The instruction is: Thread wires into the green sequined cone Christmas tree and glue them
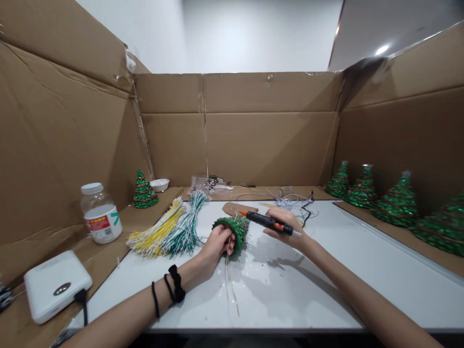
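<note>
One small green glitter tree [235,231] lies on its side near the middle of the white worktop [326,280]. The left hand [216,244] has its grip clenched around the tree's base, and thin wires [230,282] trail out from under it. The right hand [286,226] grasps a black and orange pen-like tool [266,221], tip towards the tree. By the look of it this tree is mid-work. Four similar trees [362,187] stand finished along the right ledge, and a lone tree [144,191] stands at the left by a bowl [159,184]. Yellow and green wire bundles [170,232] and a jar [100,212] lie to the left. Cardboard walls [271,130] enclose everything.

Left hand [217,244] curled closed, right hand [286,224] gripping, both forearms extended forward
</note>
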The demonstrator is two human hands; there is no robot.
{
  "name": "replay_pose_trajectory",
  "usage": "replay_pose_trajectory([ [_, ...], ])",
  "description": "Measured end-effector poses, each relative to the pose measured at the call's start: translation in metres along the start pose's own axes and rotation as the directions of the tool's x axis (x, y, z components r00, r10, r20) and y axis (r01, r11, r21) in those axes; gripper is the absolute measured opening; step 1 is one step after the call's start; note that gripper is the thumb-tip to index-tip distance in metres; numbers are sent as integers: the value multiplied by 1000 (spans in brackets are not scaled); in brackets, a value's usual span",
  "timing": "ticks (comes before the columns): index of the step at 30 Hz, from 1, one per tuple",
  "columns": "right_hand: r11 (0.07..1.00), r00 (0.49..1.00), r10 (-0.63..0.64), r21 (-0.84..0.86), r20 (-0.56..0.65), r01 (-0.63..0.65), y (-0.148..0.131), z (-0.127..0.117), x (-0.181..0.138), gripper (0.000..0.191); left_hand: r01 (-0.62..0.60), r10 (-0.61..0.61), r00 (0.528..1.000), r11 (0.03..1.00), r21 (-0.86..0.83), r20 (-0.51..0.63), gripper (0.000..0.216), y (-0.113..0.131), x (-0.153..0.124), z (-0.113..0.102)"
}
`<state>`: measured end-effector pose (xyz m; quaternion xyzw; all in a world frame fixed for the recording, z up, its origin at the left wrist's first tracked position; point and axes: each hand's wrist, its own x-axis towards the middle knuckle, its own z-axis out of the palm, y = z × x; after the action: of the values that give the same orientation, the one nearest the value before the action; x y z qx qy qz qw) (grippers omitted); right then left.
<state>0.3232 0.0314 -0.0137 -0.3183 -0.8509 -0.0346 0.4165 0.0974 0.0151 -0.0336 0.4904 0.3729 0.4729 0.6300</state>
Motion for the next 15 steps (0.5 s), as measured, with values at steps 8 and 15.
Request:
replay_pose_trajectory([
  [8,991,995,-87,-94,42,91,-3,0,-2,28,-93,119,981,982,165,-156,15,-6,-5,6],
  [15,973,989,-147,-182,-6,143,-11,4,1,33,-119,143,977,982,147,-158,11,-9,-2,3],
])
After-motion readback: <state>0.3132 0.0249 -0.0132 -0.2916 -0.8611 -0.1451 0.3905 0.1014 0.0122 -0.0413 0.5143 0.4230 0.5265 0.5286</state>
